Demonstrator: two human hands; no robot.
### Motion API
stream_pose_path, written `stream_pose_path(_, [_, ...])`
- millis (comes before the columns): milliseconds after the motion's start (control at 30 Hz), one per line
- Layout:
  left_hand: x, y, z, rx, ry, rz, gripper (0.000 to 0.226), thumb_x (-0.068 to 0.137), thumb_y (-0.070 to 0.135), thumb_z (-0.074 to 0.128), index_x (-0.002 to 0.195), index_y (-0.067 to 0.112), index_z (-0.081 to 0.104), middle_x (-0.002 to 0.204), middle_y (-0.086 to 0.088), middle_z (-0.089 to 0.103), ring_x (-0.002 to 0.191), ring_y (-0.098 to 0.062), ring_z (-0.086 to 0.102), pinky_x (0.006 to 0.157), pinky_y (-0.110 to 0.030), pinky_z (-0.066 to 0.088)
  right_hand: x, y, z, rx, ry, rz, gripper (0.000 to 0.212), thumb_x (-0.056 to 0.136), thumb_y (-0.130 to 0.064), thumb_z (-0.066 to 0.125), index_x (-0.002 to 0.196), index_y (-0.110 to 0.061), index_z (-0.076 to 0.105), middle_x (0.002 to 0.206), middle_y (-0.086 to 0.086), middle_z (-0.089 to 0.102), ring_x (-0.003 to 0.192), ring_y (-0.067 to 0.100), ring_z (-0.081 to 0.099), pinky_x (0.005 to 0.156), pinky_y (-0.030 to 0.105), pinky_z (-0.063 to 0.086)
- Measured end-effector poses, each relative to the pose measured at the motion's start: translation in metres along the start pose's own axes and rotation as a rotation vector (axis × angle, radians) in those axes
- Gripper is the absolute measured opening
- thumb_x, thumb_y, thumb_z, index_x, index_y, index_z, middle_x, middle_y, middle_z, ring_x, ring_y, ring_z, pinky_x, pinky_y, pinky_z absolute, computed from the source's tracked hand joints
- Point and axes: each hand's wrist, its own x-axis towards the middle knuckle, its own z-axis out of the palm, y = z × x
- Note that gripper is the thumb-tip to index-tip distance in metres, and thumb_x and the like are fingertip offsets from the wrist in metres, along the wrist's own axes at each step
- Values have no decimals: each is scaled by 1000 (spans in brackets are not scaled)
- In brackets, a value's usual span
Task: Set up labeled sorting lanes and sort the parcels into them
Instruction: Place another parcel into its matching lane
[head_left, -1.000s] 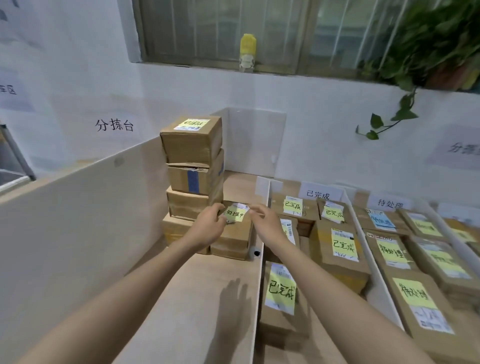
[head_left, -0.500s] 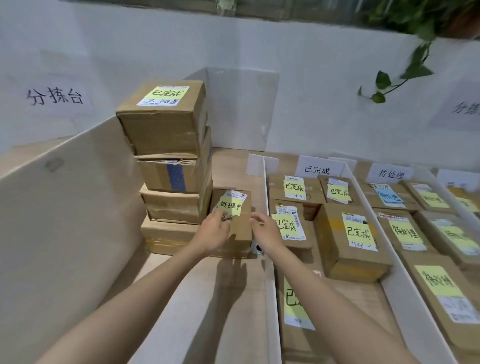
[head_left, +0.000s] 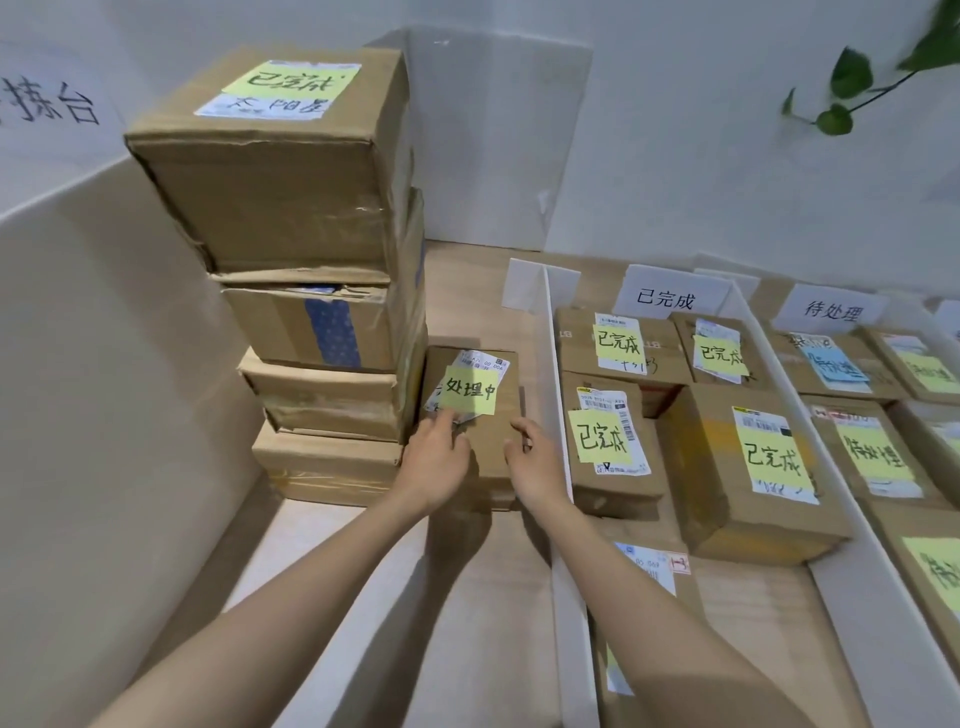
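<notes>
Yellow sticky note on small brown cardboard parcel: left grip, fingers straight, pressing corner; right grip curling at edge, hold unclear; best smoothing outward.

A small parcel sits on the desk, touching a stack of four boxes; the left hand touches the lower corner of its yellow note; the right hand is at the parcel's right edge, hold unclear; a white divider stands just right.
</notes>
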Motion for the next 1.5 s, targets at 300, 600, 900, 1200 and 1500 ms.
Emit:
stream_pose_path(300, [2, -1, 10, -2, 78, -51, 43, 94, 8, 39, 136, 15, 40, 132, -18, 43, 123, -38, 39, 104, -42, 33, -6, 10, 4, 40, 26, -36, 41, 99, -11, 45, 139, -19, 45, 142, -2, 46, 132, 14, 42, 99, 18, 33])
stream_pose_path(600, [4, -1, 8, -79, 72, -112, 51, 92, 3, 38, 142, 14, 37, 137, -15, 47, 127, -31, 41, 102, -35, 35, -17, 6, -5, 70, 64, 8, 39, 101, -11, 41, 139, -21, 45, 136, -4, 51, 109, 7, 49, 76, 5, 38])
stream_pose_path(900, [-9, 11, -3, -107, 120, -68, 49, 88, -4, 41, 134, 15, 45, 138, -9, 45, 129, -26, 39, 101, -34, 35, -33, -7, -13, 261, 123, 84, 39, 99, -3, 43, 135, -17, 50, 133, -1, 54, 120, 10, 49, 92, 21, 44])
stream_pose_path(1200, [-26, 53, -31, -187, 170, 66, 48, 87, -6, 44, 132, 11, 48, 137, -11, 44, 124, -24, 44, 88, -17, 31, -57, -57, -55, 321, 184, 39, 41, 96, 2, 42, 130, -19, 54, 120, -6, 54, 118, 9, 48, 79, 11, 44])
stream_pose_path(1500, [-64, 107, -34, -253, 144, 195, 48, 78, -9, 44, 118, 13, 58, 128, -9, 51, 124, -21, 48, 108, -36, 36, -102, -76, -118, 376, 275, -38, 43, 95, 3, 42, 122, -27, 58, 121, -10, 53, 117, 9, 49, 78, 18, 46])
